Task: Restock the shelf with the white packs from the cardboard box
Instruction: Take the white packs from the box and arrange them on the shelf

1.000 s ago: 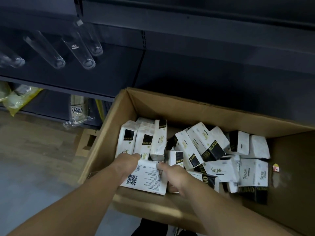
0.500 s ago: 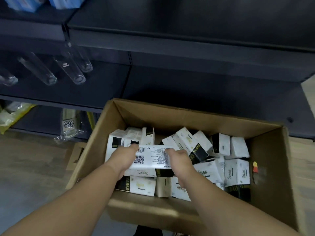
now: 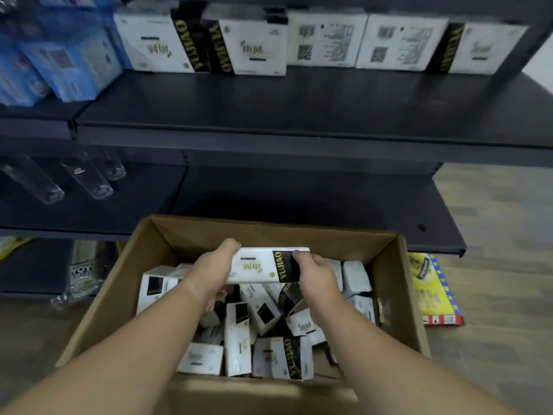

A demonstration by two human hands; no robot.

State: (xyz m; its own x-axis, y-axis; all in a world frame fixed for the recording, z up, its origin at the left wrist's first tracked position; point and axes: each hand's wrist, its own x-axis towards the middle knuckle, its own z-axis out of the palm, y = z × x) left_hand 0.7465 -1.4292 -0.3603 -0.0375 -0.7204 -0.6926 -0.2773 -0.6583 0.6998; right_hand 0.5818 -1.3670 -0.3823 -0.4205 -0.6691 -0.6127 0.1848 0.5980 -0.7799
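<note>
My left hand and right hand grip opposite ends of one white YUJIAO pack, holding it above the cardboard box of packs, below the shelf.

Five white packs on shelf; one cardboard box; three glass tubes.
</note>
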